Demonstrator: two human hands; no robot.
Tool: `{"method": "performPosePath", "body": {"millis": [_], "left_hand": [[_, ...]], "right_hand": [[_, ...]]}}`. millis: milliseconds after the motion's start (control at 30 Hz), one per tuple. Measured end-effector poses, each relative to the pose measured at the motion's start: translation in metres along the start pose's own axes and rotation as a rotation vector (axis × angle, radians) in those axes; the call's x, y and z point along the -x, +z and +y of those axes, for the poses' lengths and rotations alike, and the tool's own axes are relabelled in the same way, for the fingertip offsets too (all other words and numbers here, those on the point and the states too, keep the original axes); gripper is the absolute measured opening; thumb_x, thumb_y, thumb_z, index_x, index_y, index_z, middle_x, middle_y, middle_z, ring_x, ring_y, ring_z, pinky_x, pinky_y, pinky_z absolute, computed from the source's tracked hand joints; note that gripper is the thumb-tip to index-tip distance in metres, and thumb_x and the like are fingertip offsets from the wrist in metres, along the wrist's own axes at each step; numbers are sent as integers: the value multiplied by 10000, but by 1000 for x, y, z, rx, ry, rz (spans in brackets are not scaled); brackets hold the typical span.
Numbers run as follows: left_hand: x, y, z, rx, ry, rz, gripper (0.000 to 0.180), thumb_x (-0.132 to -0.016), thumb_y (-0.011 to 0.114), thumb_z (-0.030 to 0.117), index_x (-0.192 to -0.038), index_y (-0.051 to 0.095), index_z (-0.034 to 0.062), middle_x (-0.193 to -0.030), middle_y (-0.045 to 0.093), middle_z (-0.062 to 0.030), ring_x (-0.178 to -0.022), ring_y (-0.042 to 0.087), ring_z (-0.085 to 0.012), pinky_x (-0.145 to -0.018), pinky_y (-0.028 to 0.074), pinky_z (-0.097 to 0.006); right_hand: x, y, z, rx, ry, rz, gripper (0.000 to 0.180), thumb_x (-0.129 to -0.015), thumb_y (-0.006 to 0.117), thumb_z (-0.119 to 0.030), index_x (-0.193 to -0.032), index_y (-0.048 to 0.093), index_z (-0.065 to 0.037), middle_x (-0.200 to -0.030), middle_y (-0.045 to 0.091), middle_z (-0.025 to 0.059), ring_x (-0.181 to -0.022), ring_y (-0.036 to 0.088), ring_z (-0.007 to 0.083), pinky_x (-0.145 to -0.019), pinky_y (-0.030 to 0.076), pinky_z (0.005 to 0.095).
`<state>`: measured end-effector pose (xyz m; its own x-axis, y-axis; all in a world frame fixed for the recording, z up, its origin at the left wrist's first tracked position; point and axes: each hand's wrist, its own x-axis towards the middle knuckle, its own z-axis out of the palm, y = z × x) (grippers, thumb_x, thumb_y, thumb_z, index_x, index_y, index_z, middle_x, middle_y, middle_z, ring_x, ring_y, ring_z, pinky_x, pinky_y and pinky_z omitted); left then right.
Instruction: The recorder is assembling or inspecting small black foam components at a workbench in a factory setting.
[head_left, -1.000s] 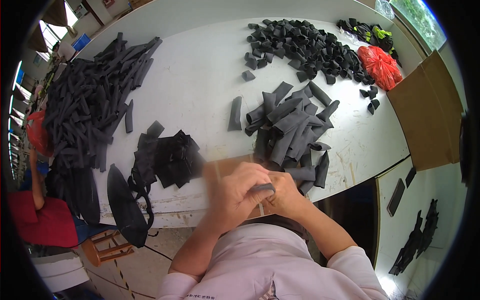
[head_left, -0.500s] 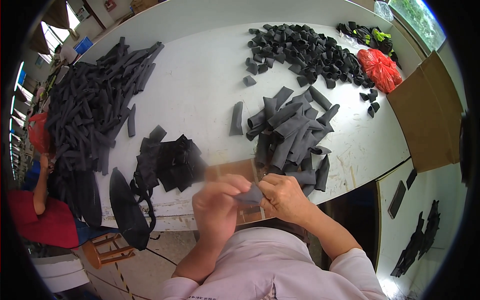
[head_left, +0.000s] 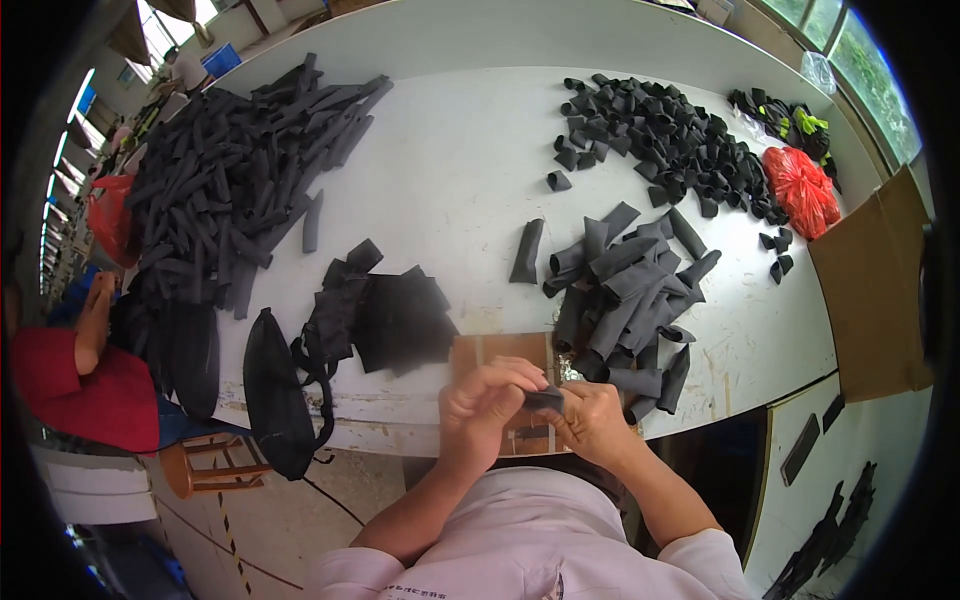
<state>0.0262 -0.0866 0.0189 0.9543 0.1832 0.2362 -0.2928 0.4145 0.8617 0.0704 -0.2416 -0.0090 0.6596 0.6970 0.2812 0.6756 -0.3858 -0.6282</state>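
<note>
1. Cloth piece (head_left: 543, 400), dark grey and small, is between the two hands, just over the near edge of the worktop (head_left: 440, 180); whether it is rolled or folded is hard to tell.
2. The left hand (head_left: 485, 405) pinches its left end with curled fingers; the right hand (head_left: 595, 420) grips the other end, thumb and fingers closed on it.
3. The step in hand looks to be two-handed shaping or turning of this one piece. The next move seems to call for a firm pinch at both ends, so that the cloth does not slip.
4. Under and beyond the hands lies a brown board (head_left: 515, 350) with pale strips across it, at the worktop's edge.
5. Ahead of the right hand sits a heap of open grey tubes (head_left: 625, 290); farther off is a larger spread of short black tubes (head_left: 660, 140), with a red plastic bag (head_left: 803, 190) beside it.
6. Left of the board lie flat black pieces (head_left: 405, 320); beyond them, a big pile of long dark strips (head_left: 220, 190).
7. A black bag (head_left: 275, 390) overhangs the edge, near a wooden stool (head_left: 210, 468) on the floor.
8. A co-worker in red (head_left: 100, 390) is at far left; windows (head_left: 870, 80) show greenery at upper right.
</note>
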Motion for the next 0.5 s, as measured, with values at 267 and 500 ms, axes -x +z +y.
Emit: {"method": "performPosePath", "body": {"millis": [267,500], "left_hand": [[-68,-137,-19,-986,143,679,170,-803,532,49,-960,572,-2,-929,593,-128,-840,558,-208,-753,439,-300],[-133,-259,-43,-1797,-240,740,247,-749,602,178,-942,584,25,-958,591,-139,-1016,467,-341,-799,395,-464]], "right_hand": [[-31,-70,-13,-1211,271,260,402,-876,481,-319,-591,495,-36,-483,414,27,-470,444,177,-456,349,269],[24,-19,23,-1537,922,531,473,-893,399,-434,-774,565,-8,-504,426,21,-472,455,167,-467,374,266]]}}
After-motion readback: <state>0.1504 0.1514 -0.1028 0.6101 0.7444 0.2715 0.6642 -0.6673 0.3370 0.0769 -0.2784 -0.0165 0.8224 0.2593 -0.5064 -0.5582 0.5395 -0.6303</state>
